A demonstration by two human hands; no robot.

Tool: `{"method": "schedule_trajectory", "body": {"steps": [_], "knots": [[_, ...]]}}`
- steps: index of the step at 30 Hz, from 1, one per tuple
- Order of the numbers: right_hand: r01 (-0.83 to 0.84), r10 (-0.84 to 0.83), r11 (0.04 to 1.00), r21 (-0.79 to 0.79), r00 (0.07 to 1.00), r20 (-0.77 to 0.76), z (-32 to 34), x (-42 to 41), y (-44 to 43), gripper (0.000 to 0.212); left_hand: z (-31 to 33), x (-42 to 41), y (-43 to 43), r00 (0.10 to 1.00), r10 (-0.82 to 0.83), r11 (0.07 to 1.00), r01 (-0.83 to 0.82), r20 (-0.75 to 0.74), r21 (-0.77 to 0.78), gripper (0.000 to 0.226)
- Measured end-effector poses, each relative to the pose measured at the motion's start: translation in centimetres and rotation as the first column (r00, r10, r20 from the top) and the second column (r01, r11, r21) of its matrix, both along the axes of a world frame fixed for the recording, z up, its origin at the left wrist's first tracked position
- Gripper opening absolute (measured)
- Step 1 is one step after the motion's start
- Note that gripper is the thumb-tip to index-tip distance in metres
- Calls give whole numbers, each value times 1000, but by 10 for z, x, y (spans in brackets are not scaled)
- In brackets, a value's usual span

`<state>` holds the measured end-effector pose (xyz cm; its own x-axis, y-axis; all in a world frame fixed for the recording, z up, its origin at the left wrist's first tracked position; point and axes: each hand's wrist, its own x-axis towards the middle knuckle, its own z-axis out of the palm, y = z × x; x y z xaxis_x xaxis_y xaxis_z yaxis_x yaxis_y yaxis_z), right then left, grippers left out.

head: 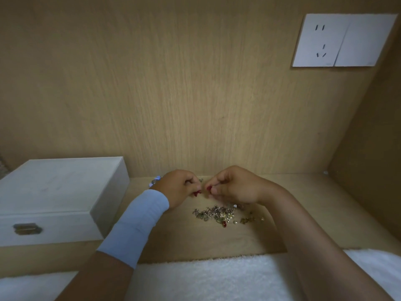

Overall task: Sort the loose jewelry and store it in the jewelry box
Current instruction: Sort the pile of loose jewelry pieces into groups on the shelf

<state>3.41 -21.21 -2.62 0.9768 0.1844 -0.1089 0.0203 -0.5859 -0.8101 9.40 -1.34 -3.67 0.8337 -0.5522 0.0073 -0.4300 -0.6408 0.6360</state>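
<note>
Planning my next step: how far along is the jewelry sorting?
Nothing looks stored; the box is closed. The left hand and right hand meet, fingers curled; any piece between them is too small to see. The jewelry pile and blue beads lie loose, not yet stored.

Jewelry pile: pieces were too small and tangled to tell apart; far edge lay hidden under right hand. Fingertips of left hand and right hand curled close together; whether they pinched anything could not be told. Beaded piece sat mostly hidden behind left hand. Box ran off left edge, lid down, inside hidden. Towel ran off bottom edge.
</note>
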Motion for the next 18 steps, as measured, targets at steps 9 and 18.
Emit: {"method": "schedule_trajectory", "body": {"steps": [9, 18], "knots": [[270, -232, 944, -188, 951, 203, -17, 14, -3, 11, -11, -1, -8, 993, 21, 995, -32, 113, 97, 12], [190, -133, 908, -374, 976, 172, -19, 16, 14, 13, -6, 8, 6, 975, 36, 985, -72, 220, 159, 13]]}}
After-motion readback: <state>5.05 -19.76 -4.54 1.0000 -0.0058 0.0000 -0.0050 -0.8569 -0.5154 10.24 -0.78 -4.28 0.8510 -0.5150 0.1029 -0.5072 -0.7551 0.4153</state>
